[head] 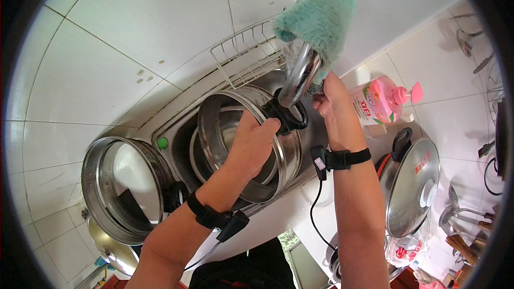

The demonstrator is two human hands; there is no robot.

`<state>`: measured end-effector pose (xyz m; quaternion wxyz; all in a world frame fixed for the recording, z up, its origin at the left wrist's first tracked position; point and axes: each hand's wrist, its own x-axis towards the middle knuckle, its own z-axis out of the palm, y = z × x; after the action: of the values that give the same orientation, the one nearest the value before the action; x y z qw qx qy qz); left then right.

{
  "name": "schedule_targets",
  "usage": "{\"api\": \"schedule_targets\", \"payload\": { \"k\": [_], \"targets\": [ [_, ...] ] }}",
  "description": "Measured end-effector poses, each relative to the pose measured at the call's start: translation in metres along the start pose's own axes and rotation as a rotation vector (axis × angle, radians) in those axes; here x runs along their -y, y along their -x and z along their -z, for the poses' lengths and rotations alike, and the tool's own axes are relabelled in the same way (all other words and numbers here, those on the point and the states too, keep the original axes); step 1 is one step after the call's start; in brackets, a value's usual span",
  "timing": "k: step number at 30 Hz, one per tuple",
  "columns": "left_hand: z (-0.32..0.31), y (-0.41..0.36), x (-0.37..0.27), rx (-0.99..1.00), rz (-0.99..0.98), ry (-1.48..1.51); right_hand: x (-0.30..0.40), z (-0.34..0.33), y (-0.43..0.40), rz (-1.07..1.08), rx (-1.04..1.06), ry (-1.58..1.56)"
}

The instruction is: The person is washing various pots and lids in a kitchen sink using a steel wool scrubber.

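My left hand (253, 144) grips the rim of a stainless steel pot or steamer tier (241, 100), with the thumb beside its black side handle (287, 116). The ring-like vessel is tilted in the sink, and another steel vessel (194, 156) shows beneath it. My right hand (335, 96) is just right of the chrome faucet (301, 74), its fingers curled around a grey wire scourer (316, 88), partly hidden by the hand and faucet. A fluffy teal cloth (321, 12) covers the faucet's upper part.
A wire rack (249, 50) runs along the sink's back edge. Left of the sink (170, 130) stands another steel pot (92, 192). To the right are a pink pump bottle (379, 100) and a lidded pan (413, 184). Cables trail from both wrist straps.
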<state>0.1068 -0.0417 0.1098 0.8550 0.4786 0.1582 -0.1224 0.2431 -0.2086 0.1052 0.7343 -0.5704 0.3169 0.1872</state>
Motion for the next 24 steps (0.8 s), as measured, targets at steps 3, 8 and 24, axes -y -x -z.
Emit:
{"api": "schedule_targets", "payload": {
  "k": [3,8,24],
  "targets": [
    [-0.006,0.002,-0.003,-0.006,-0.02,0.018,-0.006,0.012,-0.02,-0.016,0.024,-0.032],
    [-0.008,0.001,-0.002,0.004,-0.012,0.104,-0.012,0.012,-0.021,0.017,0.113,-0.148],
    [-0.007,0.004,-0.004,-0.01,-0.017,-0.042,-0.006,0.023,-0.001,0.058,-0.056,0.273]
  ]
}}
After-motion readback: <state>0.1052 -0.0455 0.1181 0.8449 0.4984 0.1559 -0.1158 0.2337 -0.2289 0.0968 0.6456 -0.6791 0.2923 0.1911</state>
